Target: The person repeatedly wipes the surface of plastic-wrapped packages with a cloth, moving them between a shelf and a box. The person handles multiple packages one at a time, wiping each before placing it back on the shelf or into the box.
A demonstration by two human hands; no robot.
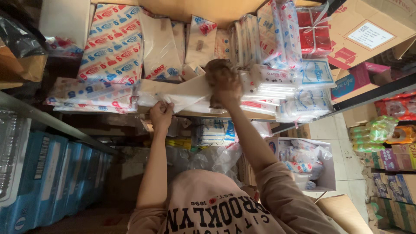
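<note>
My left hand (pixel 161 114) pinches the lower edge of a flat pack of clear plastic bags (pixel 182 93) that lies on the shelf edge. My right hand (pixel 223 83) reaches further in, with its fingers closed over the same pack where it meets a stack of similar white packs (pixel 268 89). Both arms stretch forward from my beige printed shirt (pixel 208 208). Packs with red and blue print (pixel 113 43) lean behind the hands.
The wooden shelf (pixel 203 114) is crowded with bag packs and a red tied bundle (pixel 313 32). Cardboard boxes (pixel 368 30) stand at the right. Blue cartons (pixel 52 177) fill the left. An open box of packets (pixel 303 162) and green bottles (pixel 372 132) sit lower right.
</note>
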